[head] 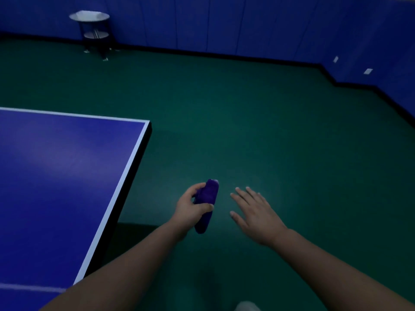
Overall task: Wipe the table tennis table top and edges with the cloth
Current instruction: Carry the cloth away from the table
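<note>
my left hand [193,206] grips the bunched cloth [207,203] off the table [67,167], over the floor; my right hand [253,212], at 3 o'clock, is spread and empty. best flatten the cloth, then sweep toward 10 o'clock along the white edge.

Table tennis table [56,176] sits at left, its far right corner toward mid-frame. Both hands are off the table, over the floor [247,120] right of its right edge. Left hand [193,207] near that edge holds the cloth [207,204]; right hand [256,212] is just right of the cloth, apart from it. Small stand [94,32] is far behind, against the back wall [247,23].
</note>
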A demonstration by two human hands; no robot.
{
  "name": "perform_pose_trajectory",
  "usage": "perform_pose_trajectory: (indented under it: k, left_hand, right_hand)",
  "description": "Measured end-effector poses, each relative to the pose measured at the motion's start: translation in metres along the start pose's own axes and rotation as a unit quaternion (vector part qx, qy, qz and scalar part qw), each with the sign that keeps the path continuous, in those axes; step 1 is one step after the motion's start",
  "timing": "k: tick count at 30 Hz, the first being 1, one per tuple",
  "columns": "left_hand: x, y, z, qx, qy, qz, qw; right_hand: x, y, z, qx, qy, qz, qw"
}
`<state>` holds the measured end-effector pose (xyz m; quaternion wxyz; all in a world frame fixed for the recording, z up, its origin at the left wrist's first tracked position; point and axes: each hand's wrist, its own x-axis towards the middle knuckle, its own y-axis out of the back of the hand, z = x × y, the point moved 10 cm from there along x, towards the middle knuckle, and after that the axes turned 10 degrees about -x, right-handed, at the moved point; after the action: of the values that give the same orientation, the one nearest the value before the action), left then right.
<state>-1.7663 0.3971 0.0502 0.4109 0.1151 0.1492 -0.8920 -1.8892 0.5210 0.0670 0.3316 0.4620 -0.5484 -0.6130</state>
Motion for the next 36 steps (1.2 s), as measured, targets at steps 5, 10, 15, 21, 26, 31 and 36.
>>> perform_pose_trajectory:
  k: [5,10,15,21,26,31,36]
  left_hand:
    - [0.130,-0.025,0.023,0.002,0.000,0.016,1.000]
    - [0.261,-0.024,0.058,0.008,0.018,0.088,0.996]
    - [0.371,0.007,0.135,-0.006,-0.012,0.171,0.985]
    - [0.474,0.104,0.188,-0.050,-0.041,0.276,0.959]
    - [0.595,0.192,0.221,-0.070,-0.062,0.320,0.943]
    - [0.719,0.271,0.274,-0.096,-0.055,0.332,0.937]
    - [0.832,0.330,0.339,-0.101,-0.053,0.327,0.938]
  right_hand:
    - [0.127,0.005,0.072,0.019,0.009,-0.011,1.000]
    - [0.277,0.030,0.126,0.026,0.058,-0.020,0.998]
    - [0.435,0.085,0.138,-0.005,0.143,-0.024,0.989]
    - [0.613,0.123,0.089,-0.030,0.243,-0.022,0.969]
    - [0.765,0.140,0.040,-0.036,0.278,-0.023,0.960]
    - [0.910,0.173,0.009,-0.040,0.273,-0.043,0.960]
    - [1.045,0.211,-0.005,-0.039,0.259,-0.041,0.964]
